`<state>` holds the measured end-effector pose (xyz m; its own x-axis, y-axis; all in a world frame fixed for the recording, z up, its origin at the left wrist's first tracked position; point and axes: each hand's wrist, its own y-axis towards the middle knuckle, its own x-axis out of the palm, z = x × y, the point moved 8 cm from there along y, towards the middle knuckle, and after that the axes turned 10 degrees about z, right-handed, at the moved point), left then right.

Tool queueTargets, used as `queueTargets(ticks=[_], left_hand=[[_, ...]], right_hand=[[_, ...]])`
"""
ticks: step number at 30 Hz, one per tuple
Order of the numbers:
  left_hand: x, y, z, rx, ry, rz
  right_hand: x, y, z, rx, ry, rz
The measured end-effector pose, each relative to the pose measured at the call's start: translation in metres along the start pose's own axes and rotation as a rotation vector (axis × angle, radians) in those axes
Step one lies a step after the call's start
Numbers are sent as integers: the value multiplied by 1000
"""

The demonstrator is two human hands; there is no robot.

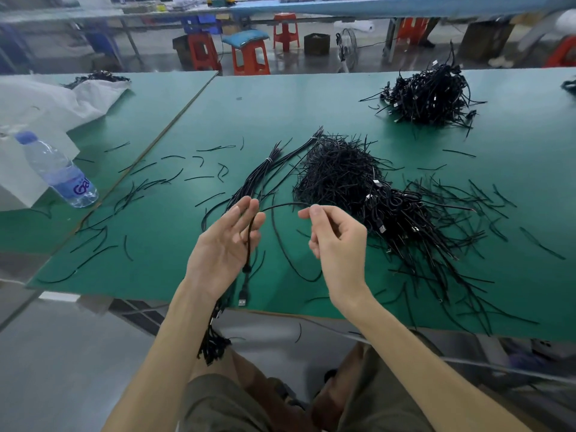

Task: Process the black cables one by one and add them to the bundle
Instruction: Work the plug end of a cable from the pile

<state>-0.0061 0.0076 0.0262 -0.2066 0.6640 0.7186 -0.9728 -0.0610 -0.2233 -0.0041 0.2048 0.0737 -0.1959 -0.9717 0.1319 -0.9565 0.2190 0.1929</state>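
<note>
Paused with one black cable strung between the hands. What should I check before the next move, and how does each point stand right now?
1. Only one cable picked up: ok, a single strand arcs between the hands.
2. Right hand has the free end: ok, thumb and finger pinch it.
3. Left hand secures the cable: cannot tell, its fingers are straight and the strand runs along them.
4. USB plug unsnagged: ok, it hangs free at the table edge.
5. Bundle ready: ok, it lies tied on the green mat beyond the left hand.
</note>
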Motion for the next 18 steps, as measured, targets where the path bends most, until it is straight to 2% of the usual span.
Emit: queueTargets(ticks=[3,7,13,15,18], left_hand=[[-2,0,-2,-5,80,-11],[-1,-2,-6,12,349,-53],[6,-10,-9,-37,550,-261],[3,-11,-5,-12,535,-265],[-6,-8,6,30,247,-199]], right_hand=[[-12,5,4,76,92,74],[-29,9,8,98,128,141],[-50,12,16,122,159,201],[-59,14,18,122,154,227],[-66,16,20,100,127,224]])
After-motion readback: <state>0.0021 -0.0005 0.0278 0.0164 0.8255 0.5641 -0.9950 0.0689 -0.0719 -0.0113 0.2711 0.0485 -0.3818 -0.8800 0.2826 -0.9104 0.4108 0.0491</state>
